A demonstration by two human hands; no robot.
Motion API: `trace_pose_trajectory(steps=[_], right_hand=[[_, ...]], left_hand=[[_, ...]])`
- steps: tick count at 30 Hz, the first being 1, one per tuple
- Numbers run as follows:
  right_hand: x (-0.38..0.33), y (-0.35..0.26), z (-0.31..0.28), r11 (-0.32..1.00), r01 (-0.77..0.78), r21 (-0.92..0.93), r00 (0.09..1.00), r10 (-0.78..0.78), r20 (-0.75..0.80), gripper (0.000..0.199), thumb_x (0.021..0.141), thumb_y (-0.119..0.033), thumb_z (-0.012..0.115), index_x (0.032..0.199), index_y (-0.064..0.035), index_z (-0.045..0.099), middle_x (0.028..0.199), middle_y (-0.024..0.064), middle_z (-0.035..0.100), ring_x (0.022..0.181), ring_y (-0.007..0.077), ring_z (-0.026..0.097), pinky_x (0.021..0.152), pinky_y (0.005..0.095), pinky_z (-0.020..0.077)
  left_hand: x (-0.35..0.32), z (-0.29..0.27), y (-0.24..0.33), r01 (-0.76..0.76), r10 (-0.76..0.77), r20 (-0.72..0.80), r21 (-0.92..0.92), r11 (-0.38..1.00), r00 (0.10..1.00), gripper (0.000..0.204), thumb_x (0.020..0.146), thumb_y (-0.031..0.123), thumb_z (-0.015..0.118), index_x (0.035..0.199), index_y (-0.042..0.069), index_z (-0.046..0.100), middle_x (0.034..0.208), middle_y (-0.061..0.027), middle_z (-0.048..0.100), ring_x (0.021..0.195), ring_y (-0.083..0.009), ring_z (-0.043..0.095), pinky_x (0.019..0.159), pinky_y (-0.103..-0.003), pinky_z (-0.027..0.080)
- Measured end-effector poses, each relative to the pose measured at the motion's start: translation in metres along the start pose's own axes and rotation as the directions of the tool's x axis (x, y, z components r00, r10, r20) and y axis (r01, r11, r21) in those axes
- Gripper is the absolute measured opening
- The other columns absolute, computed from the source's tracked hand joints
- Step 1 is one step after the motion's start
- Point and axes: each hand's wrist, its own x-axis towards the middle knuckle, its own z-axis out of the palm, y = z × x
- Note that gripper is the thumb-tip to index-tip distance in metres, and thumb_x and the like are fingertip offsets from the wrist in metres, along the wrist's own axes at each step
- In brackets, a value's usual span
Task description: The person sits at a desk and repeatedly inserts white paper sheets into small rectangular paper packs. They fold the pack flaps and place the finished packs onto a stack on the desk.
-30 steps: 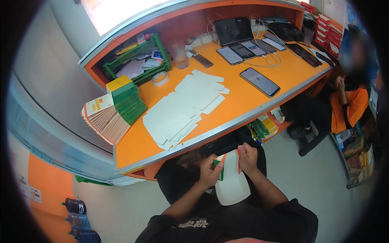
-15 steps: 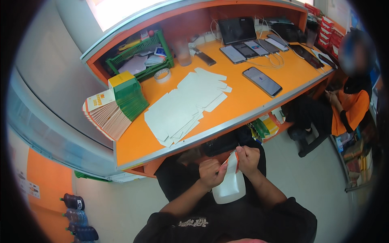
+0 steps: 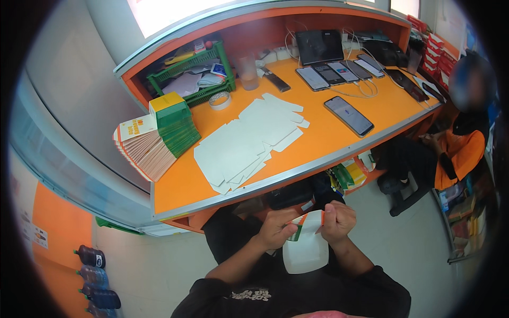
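Above my lap I hold a partly folded paper food box (image 3: 306, 254), white inside with green and orange print on its outer side. My left hand (image 3: 277, 229) is closed on its left upper flap, the thumb pressing the printed edge. At the opposite upper edge my right hand (image 3: 338, 222) pinches an orange-edged flap. On the orange desk in front lie overlapping flat white box blanks (image 3: 233, 148). Left of them a fanned stack of flattened printed cartons (image 3: 151, 148) leans near the desk's left end. Neither hand touches the desk.
A tape roll (image 3: 220, 100), green basket (image 3: 230, 79) and clear cup (image 3: 247, 74) stand toward the back. A phone (image 3: 349, 115) lies right, below cabled phones and a dark-screened device (image 3: 319, 46). The metal desk edge (image 3: 265, 186) runs before me. A person in orange (image 3: 460, 151) sits at right.
Both hands have moved slightly right and down with the box. It has turned, its upper flaps are spread wider, and more of its white inside shows. The view has shifted slightly.
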Motion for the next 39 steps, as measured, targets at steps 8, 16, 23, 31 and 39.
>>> trace_pose_trajectory(steps=[8,16,23,31,39], right_hand=[[0.000,0.022,-0.031,0.894,-0.228,0.385,0.949,0.116,0.293,0.038,0.099,-0.022,0.060,0.067,-0.0011,0.057,0.063,0.0087,0.061,0.052,0.0209,0.058,0.051,0.0327,0.0457],[-0.069,0.062,-0.031,-0.087,-0.935,0.343,0.287,0.379,0.880,0.106,0.088,-0.077,0.049,0.155,0.0005,0.024,0.160,0.0190,0.029,0.147,0.0307,0.031,0.120,0.0455,0.0274],[-0.080,0.045,-0.027,-0.156,-0.904,0.398,0.291,0.459,0.840,0.098,0.087,-0.070,0.060,0.154,-0.0046,0.032,0.154,0.0158,0.041,0.142,0.0314,0.041,0.119,0.0466,0.0299],[0.067,-0.008,0.002,0.783,-0.580,0.225,0.364,0.003,0.931,0.104,0.072,-0.039,0.085,0.154,-0.0011,0.033,0.147,0.0177,0.045,0.139,0.0337,0.042,0.115,0.0402,0.0313],[0.223,-0.015,0.122,0.975,0.009,0.222,0.463,-0.201,0.863,0.097,0.069,-0.023,0.084,0.150,-0.0075,0.033,0.144,0.0167,0.047,0.135,0.0306,0.044,0.111,0.0407,0.0369]], left_hand=[[-0.015,0.016,-0.013,-0.163,0.161,0.027,0.169,0.972,0.987,0.031,0.085,0.021,0.073,0.107,0.000,0.071,0.097,-0.0127,0.068,0.084,-0.0278,0.069,0.073,-0.035,0.055],[0.005,-0.021,0.003,-0.412,0.580,-0.139,0.573,0.708,0.803,0.041,0.066,0.019,0.081,0.103,0.005,0.075,0.089,-0.0062,0.071,0.070,-0.0185,0.067,0.055,-0.027,0.049],[0.004,-0.024,0.002,-0.213,0.276,-0.320,0.220,0.952,0.906,0.052,0.090,0.041,0.068,0.122,0.000,0.065,0.096,-0.0108,0.071,0.088,-0.0252,0.067,0.075,-0.036,0.054],[0.005,-0.090,0.023,0.000,-0.112,-0.147,-0.606,0.796,0.983,0.051,0.101,0.042,0.051,0.127,-0.002,0.056,0.125,-0.0105,0.059,0.121,-0.0200,0.053,0.104,-0.035,0.041],[0.032,-0.262,0.056,0.198,-0.055,-0.624,0.162,0.967,0.779,0.035,0.102,0.024,0.048,0.126,0.001,0.059,0.118,-0.0121,0.066,0.105,-0.0191,0.063,0.093,-0.035,0.050]])
